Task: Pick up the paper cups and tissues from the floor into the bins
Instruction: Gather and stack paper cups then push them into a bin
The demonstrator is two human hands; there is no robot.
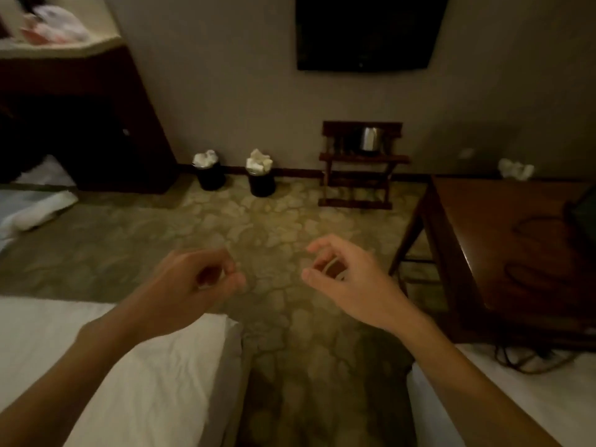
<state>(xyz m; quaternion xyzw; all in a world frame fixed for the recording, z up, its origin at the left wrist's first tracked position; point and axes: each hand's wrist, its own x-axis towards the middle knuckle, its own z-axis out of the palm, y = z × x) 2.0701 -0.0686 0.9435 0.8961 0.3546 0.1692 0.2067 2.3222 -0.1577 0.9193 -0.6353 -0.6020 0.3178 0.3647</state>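
Where the floor (290,221) runs between two white beds (145,366): patterned carpet, kinda dim.
Worktop (477,221): dark wood, right side, tissue wad (516,169) at its far edge.
Bins: left bin (211,177) and right bin (262,185) at the floor's far edge, both stuffed with white tissues (259,161).
Left hand (190,285): grip loosely curled, empty.
Right hand (348,280): grip half open, nothing visible in it.

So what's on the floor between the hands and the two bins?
Only bare patterned carpet lies between the left hand, the right hand and the left bin and right bin. The head view shows it.
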